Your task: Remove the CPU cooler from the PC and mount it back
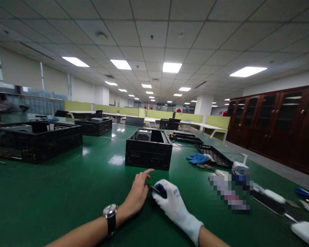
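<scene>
My left hand (137,193), bare and with a wristwatch (110,214) on its wrist, holds nothing. Its index finger points to the right and the other fingers are partly bent, just above the green table (87,195). To its right, my right hand (170,199) wears a white work glove with blue on the finger side. The gloved fingers curl round a small dark object (154,189) with a pale edge; its kind cannot be made out. Ahead of both hands stands an open black computer case (148,152), lying on its side, with a power supply (143,134) inside.
More open computer cases (38,142) (94,126) lie at left. To the right are black side panels (213,155), a blue glove (197,158), a tissue pack (240,168), a blurred-out item (230,195) and a white case (306,233). A person (5,103) sits far left.
</scene>
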### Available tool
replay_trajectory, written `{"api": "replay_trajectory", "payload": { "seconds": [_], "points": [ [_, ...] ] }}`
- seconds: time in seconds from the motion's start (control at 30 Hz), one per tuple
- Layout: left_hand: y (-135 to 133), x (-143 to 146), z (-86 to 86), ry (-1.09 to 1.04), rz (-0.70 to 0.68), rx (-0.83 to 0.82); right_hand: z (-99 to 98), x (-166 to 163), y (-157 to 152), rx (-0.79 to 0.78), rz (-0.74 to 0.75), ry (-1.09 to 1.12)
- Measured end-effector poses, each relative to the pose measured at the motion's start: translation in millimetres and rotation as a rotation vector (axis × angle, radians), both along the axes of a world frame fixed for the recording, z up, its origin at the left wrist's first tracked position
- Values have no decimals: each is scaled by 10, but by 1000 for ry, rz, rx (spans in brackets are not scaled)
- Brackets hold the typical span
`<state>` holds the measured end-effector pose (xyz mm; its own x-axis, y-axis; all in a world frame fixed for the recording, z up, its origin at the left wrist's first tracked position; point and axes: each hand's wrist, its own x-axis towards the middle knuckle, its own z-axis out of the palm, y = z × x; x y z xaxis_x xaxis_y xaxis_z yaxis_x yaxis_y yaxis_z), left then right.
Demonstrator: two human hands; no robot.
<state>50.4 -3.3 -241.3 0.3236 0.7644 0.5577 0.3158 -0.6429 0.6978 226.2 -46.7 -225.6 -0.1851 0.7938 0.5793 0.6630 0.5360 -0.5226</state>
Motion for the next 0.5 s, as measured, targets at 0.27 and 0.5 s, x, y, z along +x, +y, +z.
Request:
{"api": "replay_trajectory", "payload": {
  "seconds": [0.27,0.5],
  "points": [
    [-63,1,78,-1,24,5,-68,18,80,-70,-73,-161],
    [-52,10,61,61,-1,-27,-69,35,78,-37,-78,-164]
  ]
}}
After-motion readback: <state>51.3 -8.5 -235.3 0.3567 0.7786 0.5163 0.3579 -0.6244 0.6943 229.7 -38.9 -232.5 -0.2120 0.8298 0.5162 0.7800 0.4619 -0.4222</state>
